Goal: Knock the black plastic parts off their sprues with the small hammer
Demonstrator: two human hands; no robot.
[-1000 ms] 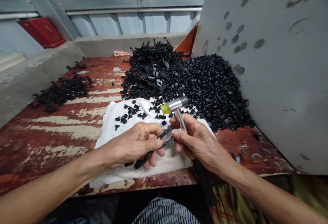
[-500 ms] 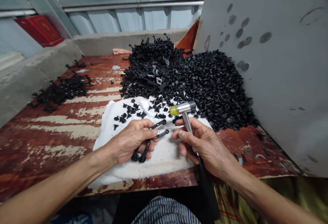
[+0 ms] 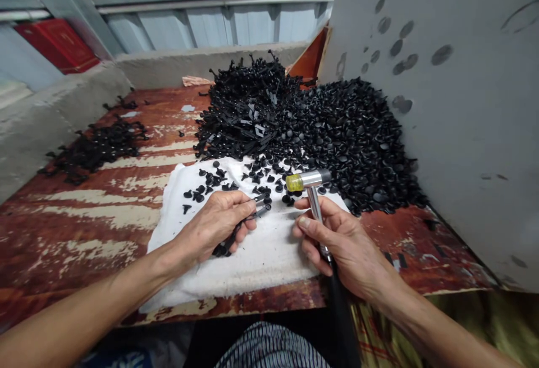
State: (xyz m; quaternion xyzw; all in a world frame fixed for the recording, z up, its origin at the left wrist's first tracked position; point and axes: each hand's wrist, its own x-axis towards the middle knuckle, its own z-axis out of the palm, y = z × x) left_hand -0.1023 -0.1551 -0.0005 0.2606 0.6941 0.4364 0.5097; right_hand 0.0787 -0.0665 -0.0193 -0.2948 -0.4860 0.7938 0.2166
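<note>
The left hand (image 3: 214, 228) pinches a black plastic strip of moulded clips (image 3: 261, 204) over a white towel (image 3: 269, 258), while the right hand (image 3: 341, 250) clenches a yellow-tipped mallet (image 3: 307, 180) by its steel shaft, beside heaped black clips (image 3: 349, 138) on the rusty surface (image 3: 84, 233)

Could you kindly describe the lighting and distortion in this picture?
In the head view, light is soft and even, with only faint shadows; the mallet's steel head shows a bright highlight; the black plastic pile loses detail; the wide lens curves the frame's edges.
</note>
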